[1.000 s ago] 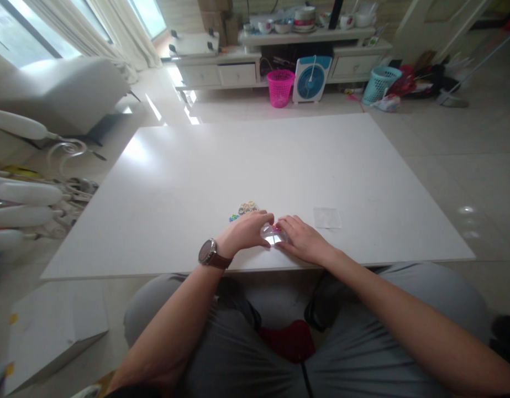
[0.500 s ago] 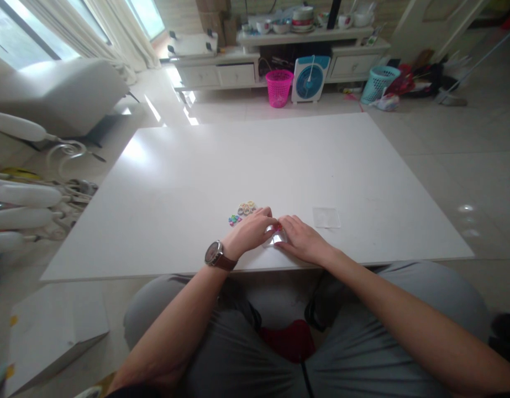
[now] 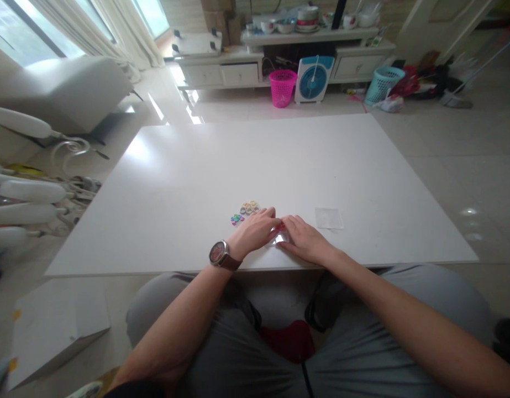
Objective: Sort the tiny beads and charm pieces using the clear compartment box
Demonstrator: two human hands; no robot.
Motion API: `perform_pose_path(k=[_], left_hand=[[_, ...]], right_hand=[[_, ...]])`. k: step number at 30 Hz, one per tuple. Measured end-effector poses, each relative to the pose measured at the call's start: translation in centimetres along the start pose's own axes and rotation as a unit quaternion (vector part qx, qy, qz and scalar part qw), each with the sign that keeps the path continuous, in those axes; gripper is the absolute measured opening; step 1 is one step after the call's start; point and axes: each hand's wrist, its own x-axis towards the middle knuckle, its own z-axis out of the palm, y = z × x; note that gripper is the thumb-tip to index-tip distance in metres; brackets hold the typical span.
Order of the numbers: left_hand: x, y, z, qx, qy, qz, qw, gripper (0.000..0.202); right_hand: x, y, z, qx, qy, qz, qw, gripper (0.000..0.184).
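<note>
In the head view, my left hand and my right hand meet near the front edge of the table. Between them is a small, shiny clear plastic bag with a bit of red and pink at its top. Fingers of both hands are closed on it, and they cover much of it. Just beyond my left hand lie several pale and grey hair ties, partly hidden by that hand. A small cluster of blue, green and pink pieces rests beside them. To the right, a flat clear plastic bag lies apart from my right hand.
The white table spans the view, its front edge just above my legs. White curved chair parts stand at its left. Across the floor are a pink basket, a blue fan and a light blue basket.
The whole view has shifted slightly, so everything appears a little further right. Both hands stay on the small plastic bag with hardly any movement.
</note>
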Motion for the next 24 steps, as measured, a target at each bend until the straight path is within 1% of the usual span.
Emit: perform_pose_path(k=[4,9,16,24], left_hand=[[0.0,0.0,0.0,-0.004,0.0,0.0,1.0,0.02],[0.1,0.2,0.4,0.003,-0.001,-0.009,1.0,0.021],[0.2,0.3,0.4,-0.02,-0.01,-0.01,1.0,0.021],[0.5,-0.1,1.5,-0.012,-0.009,-0.01,1.0,0.017]], right_hand=[[0.0,-0.2,-0.3,0.01,-0.003,0.014,1.0,0.036],[0.0,-0.2,-0.3,0.008,-0.005,0.011,1.0,0.036],[0.0,-0.2,-0.4,0.009,-0.005,0.011,1.0,0.038],[0.0,-0.2,-0.3,0.01,-0.001,0.009,1.0,0.043]])
